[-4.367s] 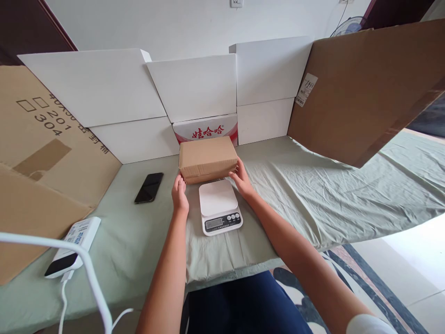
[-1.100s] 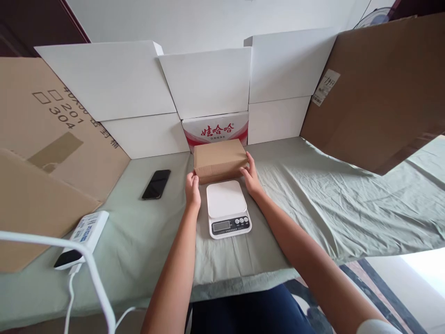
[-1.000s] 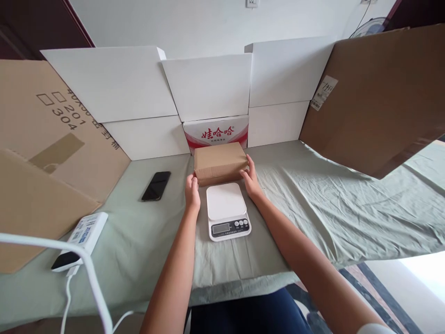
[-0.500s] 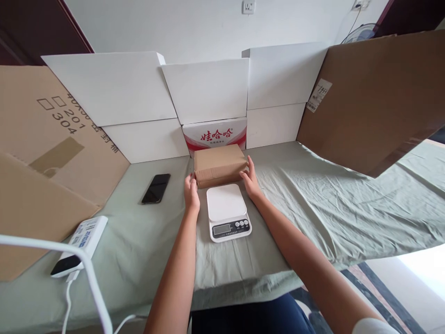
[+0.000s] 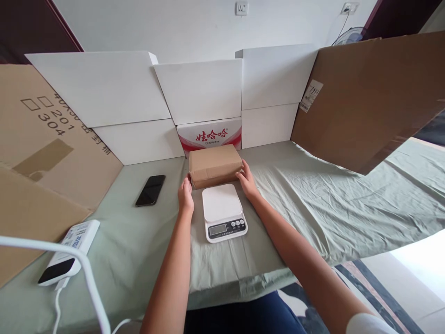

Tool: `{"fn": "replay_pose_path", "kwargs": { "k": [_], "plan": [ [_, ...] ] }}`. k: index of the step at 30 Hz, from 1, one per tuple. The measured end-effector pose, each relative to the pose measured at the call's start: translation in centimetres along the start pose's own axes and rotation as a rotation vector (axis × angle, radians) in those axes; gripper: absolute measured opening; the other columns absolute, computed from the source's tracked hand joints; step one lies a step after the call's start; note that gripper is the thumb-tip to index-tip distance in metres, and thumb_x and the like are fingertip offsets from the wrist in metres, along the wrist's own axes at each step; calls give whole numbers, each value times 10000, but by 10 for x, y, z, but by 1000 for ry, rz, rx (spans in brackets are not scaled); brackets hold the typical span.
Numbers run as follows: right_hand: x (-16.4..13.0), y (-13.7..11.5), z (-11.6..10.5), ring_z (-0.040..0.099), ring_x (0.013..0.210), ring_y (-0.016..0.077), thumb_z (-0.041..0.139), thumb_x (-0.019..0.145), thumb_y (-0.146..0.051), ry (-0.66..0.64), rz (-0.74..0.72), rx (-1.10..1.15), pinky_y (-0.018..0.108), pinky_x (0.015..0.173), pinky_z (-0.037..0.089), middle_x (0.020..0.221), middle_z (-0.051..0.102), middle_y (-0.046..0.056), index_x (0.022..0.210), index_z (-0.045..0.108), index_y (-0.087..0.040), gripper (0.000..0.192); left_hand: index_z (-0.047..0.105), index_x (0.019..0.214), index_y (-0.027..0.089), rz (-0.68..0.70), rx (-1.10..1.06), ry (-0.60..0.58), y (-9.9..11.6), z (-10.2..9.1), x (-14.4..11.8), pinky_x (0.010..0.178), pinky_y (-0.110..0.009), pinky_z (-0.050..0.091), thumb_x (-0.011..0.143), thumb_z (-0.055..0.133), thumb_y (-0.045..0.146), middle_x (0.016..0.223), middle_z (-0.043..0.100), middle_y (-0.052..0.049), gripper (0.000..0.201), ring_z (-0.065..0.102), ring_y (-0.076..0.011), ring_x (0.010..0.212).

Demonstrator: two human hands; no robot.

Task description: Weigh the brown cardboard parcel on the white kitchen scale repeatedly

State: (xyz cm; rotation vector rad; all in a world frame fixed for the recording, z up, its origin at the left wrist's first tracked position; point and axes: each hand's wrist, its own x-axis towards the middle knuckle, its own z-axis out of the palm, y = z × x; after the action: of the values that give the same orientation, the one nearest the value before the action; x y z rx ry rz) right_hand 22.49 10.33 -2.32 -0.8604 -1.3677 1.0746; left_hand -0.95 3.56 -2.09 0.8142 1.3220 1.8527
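A small brown cardboard box (image 5: 214, 164) lies on the green cloth just behind a white kitchen scale (image 5: 223, 211). My left hand (image 5: 186, 197) touches the box's left front corner, and my right hand (image 5: 247, 178) rests against its right end. Both hands hold the box from the sides, with the scale between my forearms. The scale's platform is bare and its display faces me.
A black phone (image 5: 150, 189) lies left of the box. A white power strip (image 5: 67, 252) with a cable sits at the near left. White boxes (image 5: 198, 90) and a red-printed carton (image 5: 209, 135) line the back; brown cardboard sheets (image 5: 361, 93) lean at both sides.
The box has come down from a slightly raised hold to rest on the cloth behind the scale. My hands stay at its two ends; the view shifted a little.
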Motion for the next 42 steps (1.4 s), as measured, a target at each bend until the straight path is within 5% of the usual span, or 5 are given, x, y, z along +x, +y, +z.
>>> {"fn": "replay_pose_path", "kwargs": {
  "k": [15, 20, 27, 35, 42],
  "plan": [
    [2, 2, 4, 574, 1251, 290, 592, 828, -297, -58, -54, -68, 491, 1141, 449, 1539, 523, 19, 1596, 330, -321, 812, 654, 1312, 192, -9, 40, -23, -14, -3, 8, 1193, -390, 373, 976, 514, 486, 1441, 636, -116, 468, 530, -229, 1415],
    [-2, -1, 2, 493, 1373, 298, 585, 885, -399, -44, -163, -62, 480, 1144, 450, 1607, 450, 30, 1605, 313, -317, 774, 635, 1348, 198, 104, 68, -77, -11, -8, 4, 1177, -359, 389, 917, 579, 563, 1440, 627, -113, 567, 530, -234, 1410],
    [-40, -27, -4, 443, 1425, 322, 552, 955, -570, -17, -324, -160, 481, 1146, 429, 1653, 361, 65, 1599, 318, -339, 723, 548, 1476, 222, 279, 119, -100, -2, -22, -41, 1213, -357, 336, 941, 535, 561, 1533, 553, -92, 634, 459, -241, 1467],
    [-95, -44, -16, 440, 1390, 329, 518, 969, -562, 6, -268, -170, 512, 1129, 436, 1564, 432, 71, 1574, 367, -371, 652, 562, 1478, 212, 240, 132, -85, 2, -43, -103, 1216, -400, 340, 912, 557, 614, 1520, 564, -129, 694, 461, -300, 1467],
    [-110, -48, -18, 482, 1303, 318, 537, 933, -512, 8, -232, -176, 518, 1074, 483, 1487, 473, 52, 1556, 374, -437, 649, 557, 1481, 186, 224, 107, -57, 4, -50, -117, 1196, -396, 366, 900, 546, 643, 1519, 559, -164, 739, 482, -296, 1452]
  ]
}}
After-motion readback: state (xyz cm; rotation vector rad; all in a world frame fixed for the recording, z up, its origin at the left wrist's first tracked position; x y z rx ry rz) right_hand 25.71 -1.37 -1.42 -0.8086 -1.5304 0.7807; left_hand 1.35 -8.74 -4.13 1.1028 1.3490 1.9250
